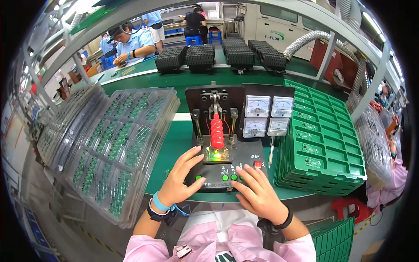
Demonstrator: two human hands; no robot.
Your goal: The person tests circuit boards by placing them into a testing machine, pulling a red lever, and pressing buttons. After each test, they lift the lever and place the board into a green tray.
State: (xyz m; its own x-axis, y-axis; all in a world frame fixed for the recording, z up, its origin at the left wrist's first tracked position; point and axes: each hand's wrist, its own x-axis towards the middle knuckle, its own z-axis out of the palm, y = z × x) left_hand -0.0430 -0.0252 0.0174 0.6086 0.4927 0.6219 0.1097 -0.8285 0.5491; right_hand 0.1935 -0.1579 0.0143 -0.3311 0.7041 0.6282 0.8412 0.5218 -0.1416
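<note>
A black test fixture (251, 150) stands on the bench in front of me. Its toggle clamp has a red ribbed handle (217, 133), pointing down over a clear plate (227, 155) where green and yellow lights glow. My left hand (176, 181) rests at the fixture's left front edge, fingers apart, thumb near a green button (199, 177). My right hand (260, 196) lies over the front right of the panel with fingers spread, fingertips by a row of green buttons (225, 177). Neither hand holds anything. A red switch (258, 164) sits just beyond the right fingers.
Four dial meters (257, 106) stand behind the panel. Left are clear blister trays (171, 102) holding small green circuit boards. Right is a stack of green compartment trays (355, 168), some with boards, and a pen (271, 153) beside it. Black racks (200, 56) line the far side.
</note>
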